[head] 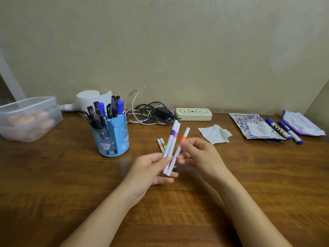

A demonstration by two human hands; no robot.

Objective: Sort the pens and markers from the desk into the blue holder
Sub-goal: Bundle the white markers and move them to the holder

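My left hand (151,169) grips two white markers, one with a purple band (171,138) and one with a pink band (174,140), pointing up and away. My right hand (197,152) pinches a third white marker with an orange band (183,139); its lower end reaches my left fingers. Two more white markers (161,144) with pink and green bands lie on the desk just behind my left hand. The blue holder (112,138) stands to the left, filled with several black pens and blue markers. Three blue-capped markers (284,131) lie at the far right.
A clear plastic box (28,118) sits at the far left. A tangle of cables (153,113), a cream case (194,114), a crumpled tissue (215,133), a sticker sheet (252,125) and a wipes packet (302,123) line the back of the wooden desk (71,175).
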